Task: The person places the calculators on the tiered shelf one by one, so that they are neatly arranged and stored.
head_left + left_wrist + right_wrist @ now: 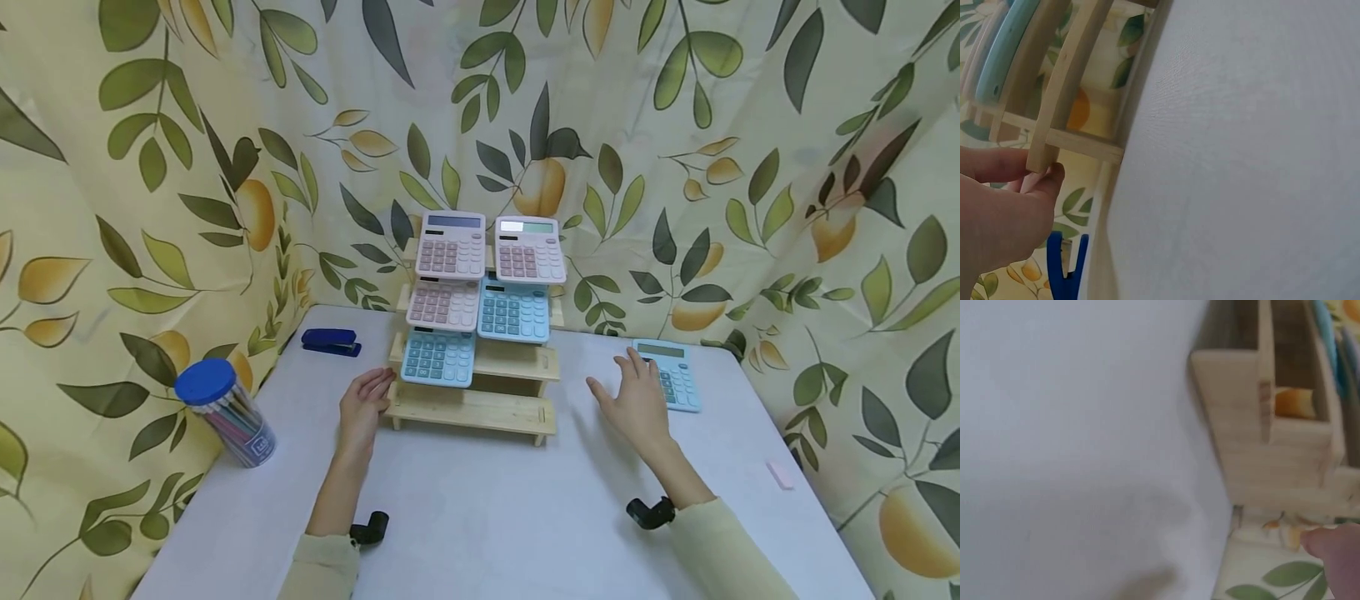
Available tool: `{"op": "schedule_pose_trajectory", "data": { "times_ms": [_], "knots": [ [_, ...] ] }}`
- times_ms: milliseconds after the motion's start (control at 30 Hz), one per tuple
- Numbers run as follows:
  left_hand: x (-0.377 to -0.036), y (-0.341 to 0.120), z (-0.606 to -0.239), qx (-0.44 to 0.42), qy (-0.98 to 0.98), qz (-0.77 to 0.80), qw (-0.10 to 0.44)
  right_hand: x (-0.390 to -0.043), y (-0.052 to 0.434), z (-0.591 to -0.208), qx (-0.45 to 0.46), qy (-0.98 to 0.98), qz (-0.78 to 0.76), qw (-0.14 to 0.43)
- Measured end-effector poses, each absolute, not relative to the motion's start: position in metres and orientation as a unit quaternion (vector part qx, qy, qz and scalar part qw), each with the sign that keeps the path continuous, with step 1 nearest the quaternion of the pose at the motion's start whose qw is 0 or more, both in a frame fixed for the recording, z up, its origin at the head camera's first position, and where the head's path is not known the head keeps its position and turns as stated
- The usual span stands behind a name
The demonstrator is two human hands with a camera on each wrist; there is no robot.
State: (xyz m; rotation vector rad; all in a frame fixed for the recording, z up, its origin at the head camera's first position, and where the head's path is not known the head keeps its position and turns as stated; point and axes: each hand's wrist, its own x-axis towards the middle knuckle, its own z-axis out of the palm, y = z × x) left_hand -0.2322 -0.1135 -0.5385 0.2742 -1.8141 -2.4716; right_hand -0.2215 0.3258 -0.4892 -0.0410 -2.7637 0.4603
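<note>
My left hand (363, 408) is at the left end of a wooden stepped rack (468, 410), its thumb and fingers pinching the end of a lower step board (1054, 94). Calculators lean on the steps: two pink ones on top, a pink one (443, 303) beside a blue one (513, 310) below them, and another blue one (438, 358) lower still. Over to the right, my right hand (637, 406) has its fingers spread and overlaps a loose blue calculator (678, 385) lying on the table. In the right wrist view only a thumb (1335, 553) shows.
A blue stapler (331, 342) lies left of the rack. Nearer the left edge stands a clear tub of pens with a blue lid (205, 382). A small pink slip (780, 475) lies on the white table (495, 517) at right. Leaf-patterned curtain (337, 192) surrounds the table.
</note>
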Motion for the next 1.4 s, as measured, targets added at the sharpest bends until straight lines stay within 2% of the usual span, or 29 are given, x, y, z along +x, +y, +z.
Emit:
{"op": "schedule_pose_trajectory", "data": {
  "times_ms": [467,1033,1400],
  "knots": [
    [-0.231,-0.115,-0.540,0.089,-0.587,-0.803,0.040,-0.261,0.382,-0.518,-0.031,-0.990,0.120,0.071],
    [-0.228,-0.115,-0.538,0.091,-0.590,-0.801,0.038,-0.275,0.424,-0.531,-0.046,-0.994,0.098,-0.015],
    [-0.229,-0.112,-0.536,0.088,-0.587,-0.804,0.037,-0.279,0.438,-0.539,-0.059,-0.994,0.093,0.012]
  ]
}}
